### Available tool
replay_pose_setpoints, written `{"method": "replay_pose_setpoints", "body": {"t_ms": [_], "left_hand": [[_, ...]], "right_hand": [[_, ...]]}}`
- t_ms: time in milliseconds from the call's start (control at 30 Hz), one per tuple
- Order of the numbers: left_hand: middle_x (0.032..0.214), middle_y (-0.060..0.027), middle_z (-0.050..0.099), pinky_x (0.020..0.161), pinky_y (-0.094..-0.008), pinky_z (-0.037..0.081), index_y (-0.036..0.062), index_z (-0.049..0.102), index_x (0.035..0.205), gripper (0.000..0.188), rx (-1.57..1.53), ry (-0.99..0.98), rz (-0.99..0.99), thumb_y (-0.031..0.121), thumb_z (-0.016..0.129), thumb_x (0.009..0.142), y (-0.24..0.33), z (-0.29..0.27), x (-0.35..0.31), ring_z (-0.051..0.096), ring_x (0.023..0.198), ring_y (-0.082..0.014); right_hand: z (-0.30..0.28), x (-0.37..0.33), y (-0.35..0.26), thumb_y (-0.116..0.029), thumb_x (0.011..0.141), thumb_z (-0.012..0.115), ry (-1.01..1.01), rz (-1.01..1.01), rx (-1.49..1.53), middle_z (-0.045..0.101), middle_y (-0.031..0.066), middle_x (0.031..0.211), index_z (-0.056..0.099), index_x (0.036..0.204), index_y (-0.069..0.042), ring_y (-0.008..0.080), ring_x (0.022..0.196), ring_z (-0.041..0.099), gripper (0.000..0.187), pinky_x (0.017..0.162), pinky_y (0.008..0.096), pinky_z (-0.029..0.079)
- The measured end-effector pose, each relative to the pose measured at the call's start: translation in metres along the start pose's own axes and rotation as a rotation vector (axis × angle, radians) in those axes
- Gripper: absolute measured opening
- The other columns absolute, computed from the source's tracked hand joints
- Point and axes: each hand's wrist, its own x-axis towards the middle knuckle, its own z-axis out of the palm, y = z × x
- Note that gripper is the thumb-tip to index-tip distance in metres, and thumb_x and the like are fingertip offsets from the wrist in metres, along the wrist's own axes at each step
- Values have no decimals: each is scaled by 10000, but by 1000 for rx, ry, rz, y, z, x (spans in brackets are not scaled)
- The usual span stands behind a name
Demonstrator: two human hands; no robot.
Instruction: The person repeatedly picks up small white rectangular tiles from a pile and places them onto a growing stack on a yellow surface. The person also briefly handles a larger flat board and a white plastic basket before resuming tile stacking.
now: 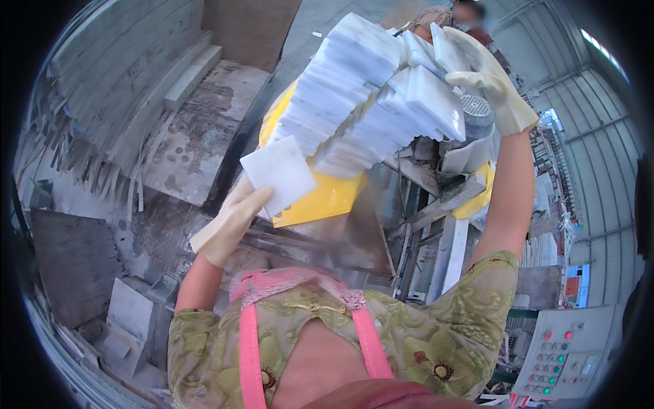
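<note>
My left hand [235, 218], in a cream rubber glove, grips a thin white square stone tile [281, 172] by its lower edge, thumb on its face. The tile is tilted in front of the near end of the stacks. At the far right my raised right hand [487, 82], gloved the same way, has its fingers and thumb around the edge of another white tile [446, 51]. Below that hand a row of white tiles [429, 99] stands packed together. A second row of tiles [357, 51] runs beside it on the left. Both rest on a yellow support [327, 199].
Long stone slabs [122, 82] are stacked at the left beside a stained board [197, 129]. A motor with a perforated cover [475, 109] sits below my right hand. At the lower right stands a control panel [562, 351] with lit buttons. Another person [429, 19] is partly visible behind the tiles.
</note>
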Motion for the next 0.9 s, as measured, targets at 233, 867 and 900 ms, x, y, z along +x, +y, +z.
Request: {"method": "replay_pose_setpoints", "body": {"t_ms": [233, 867, 900], "left_hand": [[1257, -111, 637, 888, -332, 520, -26, 460, 1430, 526, 22, -31, -55, 265, 577, 1007, -5, -4, 6, 663, 1035, -193], [1127, -99, 671, 836, -311, 529, -44, 512, 1351, 511, 95, -18, -166, 326, 573, 1004, -22, -13, 7, 677, 948, -163], [1128, -101, 671, 832, -310, 530, -46, 509, 1353, 512, 95, -28, -149, 324, 572, 1005, -23, -13, 7, 677, 945, -164]], "right_hand": [[10, -27, -29, -333, 618, 834, 17, -24, 12, 491, 140, 1513, 434, 1510, 12, 239, 1412, 434, 1037, 1189, 383, 284], [34, -52, -30, -297, 654, 910, 27, -99, -228, 636, 103, 1322, 550, 1434, -61, 214, 1196, 588, 891, 1022, 361, 464], [35, -54, -29, -305, 656, 908, 26, -81, -171, 630, 106, 1334, 547, 1439, -64, 219, 1204, 585, 895, 1029, 364, 460]]}}
